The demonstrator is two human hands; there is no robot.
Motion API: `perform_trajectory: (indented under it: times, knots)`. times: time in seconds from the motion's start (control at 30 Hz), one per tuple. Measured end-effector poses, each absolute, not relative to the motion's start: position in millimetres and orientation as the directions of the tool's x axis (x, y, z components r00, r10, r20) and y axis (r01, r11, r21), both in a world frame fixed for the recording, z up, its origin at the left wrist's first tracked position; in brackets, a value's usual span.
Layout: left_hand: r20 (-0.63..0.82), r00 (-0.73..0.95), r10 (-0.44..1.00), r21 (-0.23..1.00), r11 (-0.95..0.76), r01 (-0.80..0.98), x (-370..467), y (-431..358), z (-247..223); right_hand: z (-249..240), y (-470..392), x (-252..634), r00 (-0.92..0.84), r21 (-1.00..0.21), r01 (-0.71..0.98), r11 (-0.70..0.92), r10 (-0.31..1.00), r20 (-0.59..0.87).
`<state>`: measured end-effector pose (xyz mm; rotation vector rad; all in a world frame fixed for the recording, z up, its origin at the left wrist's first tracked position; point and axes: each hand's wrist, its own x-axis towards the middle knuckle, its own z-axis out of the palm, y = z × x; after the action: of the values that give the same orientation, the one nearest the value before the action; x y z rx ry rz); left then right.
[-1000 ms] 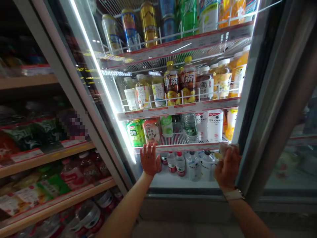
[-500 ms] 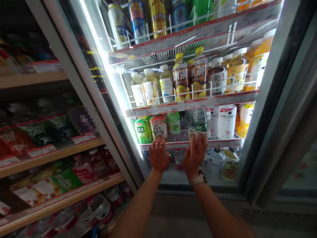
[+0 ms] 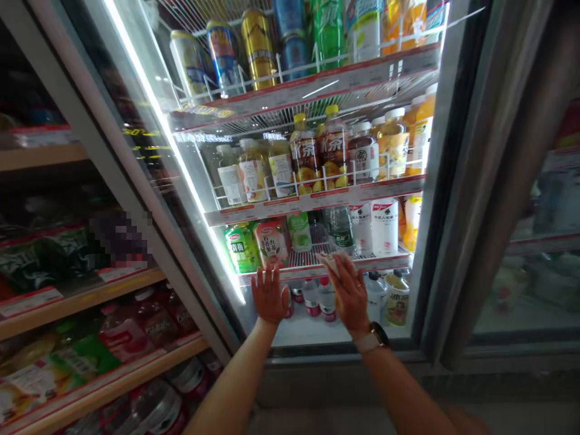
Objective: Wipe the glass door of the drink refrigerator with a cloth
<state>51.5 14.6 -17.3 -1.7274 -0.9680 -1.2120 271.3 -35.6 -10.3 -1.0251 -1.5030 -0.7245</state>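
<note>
A closed glass door (image 3: 299, 335) of a lit drinks fridge stands in front of me. My left hand (image 3: 270, 296) lies flat against the glass with its fingers spread, in front of the lower shelf edge. My right hand (image 3: 352, 296), with a watch (image 3: 376, 337) at the wrist, presses a pale, folded cloth (image 3: 330, 261) to the glass. Whether it is fabric or paper I cannot tell. Behind the glass near my hands are a green bottle (image 3: 242, 248), a red-labelled bottle (image 3: 270, 241) and a clear water bottle (image 3: 341, 229).
Wire shelves above hold cans (image 3: 259, 48) and iced tea bottles (image 3: 334, 151). At the left, wooden-edged shelves (image 3: 104, 380) carry more bottles. The metal door frame (image 3: 426, 241) rises on the right, beside another glass front (image 3: 507, 290).
The view has shifted to the right. My right hand with the cloth has slid lower and leftward across the glass, away from the water bottle. My left hand stays flat on the door.
</note>
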Motion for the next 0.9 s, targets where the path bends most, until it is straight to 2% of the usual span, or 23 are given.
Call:
perform_trajectory:
  times: [0.13, 0.23, 0.37, 0.53, 0.63, 0.83, 0.9]
  knots:
    - [0.963, 0.232, 0.139, -0.168, -0.366, 0.915, 52, 18, -18, -29, -34, 354, 0.263, -0.292, 0.912, 0.289, 0.134, 0.955]
    - [0.967, 0.214, 0.140, -0.147, -0.381, 0.913, 52, 20, -20, -51, -31, 384, 0.412, -0.414, 0.877, 0.246, 0.062, 0.909]
    - [0.965, 0.216, 0.146, -0.146, -0.381, 0.913, 53, 19, -20, -57, -26, 380, 0.538, -0.522, 0.810, 0.267, 0.017, 0.843]
    - [0.961, 0.236, 0.142, -0.171, -0.364, 0.916, 55, 15, -17, -22, -20, 328, 0.633, -0.605, 0.738, 0.301, 0.005, 0.774]
    - [0.958, 0.255, 0.127, -0.195, -0.361, 0.912, 56, 13, -16, -8, -18, 277, 0.537, -0.516, 0.794, 0.320, 0.027, 0.843]
    - [0.954, 0.264, 0.144, -0.209, -0.313, 0.926, 56, 11, -17, -23, -21, 192, 0.111, -0.123, 0.888, 0.443, 0.052, 0.992]
    - [0.951, 0.273, 0.144, -0.217, -0.318, 0.923, 55, 11, -17, -31, -22, 185, 0.034, -0.053, 0.877, 0.478, 0.048, 0.998]
